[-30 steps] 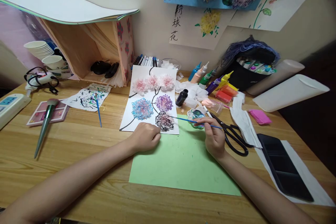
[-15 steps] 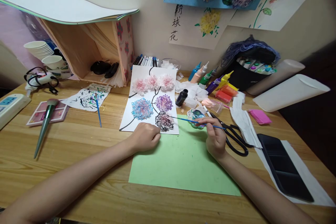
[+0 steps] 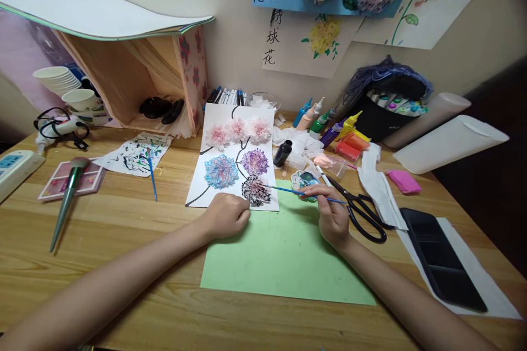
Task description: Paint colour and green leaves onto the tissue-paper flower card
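My right hand (image 3: 334,215) pinches a thin blue paintbrush (image 3: 288,191), its tip at the black-edged flower (image 3: 256,190) low on the white sheet (image 3: 197,175). Curled closed, my left hand (image 3: 227,215) rests on the sheet's lower edge and the green paper (image 3: 284,263); whether it grips anything is hidden. Above the black flower are a purple flower (image 3: 255,161), a blue one (image 3: 221,171) and a row of pink ones (image 3: 237,129). Painted dark stems run between them. A paint palette (image 3: 304,182) lies just beyond my right hand.
Black scissors (image 3: 364,214), a black tray (image 3: 442,258) and tissue strips lie right. An open black bottle (image 3: 282,153) and paint tubes (image 3: 323,123) stand behind. To the left are a large brush (image 3: 68,197), a second blue brush (image 3: 152,178) and an open box (image 3: 119,77).
The whole view has shifted slightly, moving most things a little to the left. Both hands hold nearly the same pose, and the brush tip remains at the black-edged flower.
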`<state>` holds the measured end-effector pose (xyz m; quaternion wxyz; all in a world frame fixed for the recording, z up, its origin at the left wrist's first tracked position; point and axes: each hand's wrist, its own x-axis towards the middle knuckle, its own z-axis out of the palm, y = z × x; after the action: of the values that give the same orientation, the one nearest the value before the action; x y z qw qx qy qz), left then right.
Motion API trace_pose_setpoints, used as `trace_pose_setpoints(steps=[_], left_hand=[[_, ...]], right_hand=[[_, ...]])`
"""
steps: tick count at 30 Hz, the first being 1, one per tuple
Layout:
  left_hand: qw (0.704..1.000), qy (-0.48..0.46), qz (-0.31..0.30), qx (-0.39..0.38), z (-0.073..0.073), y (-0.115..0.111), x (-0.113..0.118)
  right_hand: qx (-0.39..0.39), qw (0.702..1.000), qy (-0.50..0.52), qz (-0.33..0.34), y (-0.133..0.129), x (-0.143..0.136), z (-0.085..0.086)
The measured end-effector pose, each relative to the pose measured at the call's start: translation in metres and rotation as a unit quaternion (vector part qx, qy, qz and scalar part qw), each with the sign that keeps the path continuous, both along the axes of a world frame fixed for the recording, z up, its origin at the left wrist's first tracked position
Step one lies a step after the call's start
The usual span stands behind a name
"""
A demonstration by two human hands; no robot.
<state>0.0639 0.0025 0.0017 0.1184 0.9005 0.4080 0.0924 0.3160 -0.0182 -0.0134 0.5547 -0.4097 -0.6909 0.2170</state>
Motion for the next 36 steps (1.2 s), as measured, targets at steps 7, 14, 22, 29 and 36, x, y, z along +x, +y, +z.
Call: trace_pose_setpoints(steps=[7, 14, 22, 29, 36], left_hand=[[1.0, 0.004, -0.002, 0.002, -0.002, 0.0, -0.001], [1.0, 0.011, -0.001, 0.003, -0.004, 0.0, -0.002], [1.0, 0.007, 0.004, 0.008, -0.005, -0.001, -0.003], [1.0, 0.006, 0.003, 0.008, -0.004, 0.0, -0.004], [1.0, 0.005, 0.003, 0.001, -0.004, 0.0, -0.003]], right_hand=[[0.092, 0.993, 0.039, -0.061, 0.009, 0.006, 0.017], [0.21, 0.954, 0.004, -0.215, 0.05, 0.016, 0.078], [0.139, 0.968, -0.119, -0.171, 0.063, 0.007, 0.088], [0.116, 0.973, -0.125, -0.154, 0.067, 0.006, 0.082], [0.101, 0.977, -0.09, -0.167, 0.066, 0.008, 0.079]])
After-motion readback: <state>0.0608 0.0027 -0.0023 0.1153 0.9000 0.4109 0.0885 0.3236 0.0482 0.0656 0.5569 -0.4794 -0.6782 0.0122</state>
